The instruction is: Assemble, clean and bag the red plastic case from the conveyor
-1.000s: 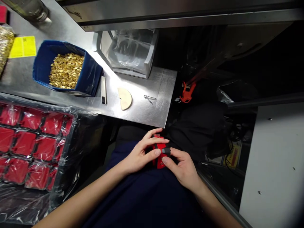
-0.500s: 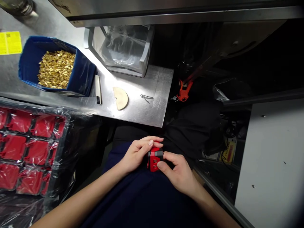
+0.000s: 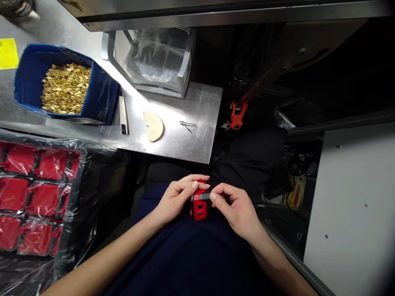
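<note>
Blue bin [image 3: 101,96] holds brass parts [image 3: 65,87]; wrapped tray [image 3: 69,205] holds red housings [image 3: 43,199].

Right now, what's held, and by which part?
A small red block with a dark band, held over the lap: left hand fingers wrap its left side and top, right hand fingers pinch its upper right edge.

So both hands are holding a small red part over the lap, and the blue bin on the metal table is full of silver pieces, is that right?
Not quite. In the head view, the blue bin holds gold-coloured pieces, not silver. The rest stands: the left hand and right hand hold the small red part over the lap.
</note>
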The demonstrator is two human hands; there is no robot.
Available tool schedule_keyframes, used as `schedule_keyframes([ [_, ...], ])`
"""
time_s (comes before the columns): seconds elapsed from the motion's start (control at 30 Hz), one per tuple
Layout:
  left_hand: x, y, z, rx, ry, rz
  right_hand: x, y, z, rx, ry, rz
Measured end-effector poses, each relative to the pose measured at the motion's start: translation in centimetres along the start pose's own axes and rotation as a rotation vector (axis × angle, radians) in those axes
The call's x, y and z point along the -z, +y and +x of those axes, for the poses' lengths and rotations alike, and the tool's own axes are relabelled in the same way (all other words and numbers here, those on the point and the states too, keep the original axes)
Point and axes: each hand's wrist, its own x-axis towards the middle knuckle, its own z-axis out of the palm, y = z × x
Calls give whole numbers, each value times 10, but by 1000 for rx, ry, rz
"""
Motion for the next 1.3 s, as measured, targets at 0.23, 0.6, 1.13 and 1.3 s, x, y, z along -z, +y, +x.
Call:
schedule_keyframes([
  [0.23,1,-1,-1,19,12,8,1,14,-4,-3,144,-91],
  [0.6,5,-5,-1,14,-38,-36,-11,17,-4,37,21,173],
  [1.13,14,-12,4,-68,-208,-96,-10,27,5,264,113,90],
  [1.3,14,-15,4,-56,-204,-119,-8,23,7,238,80,101],
])
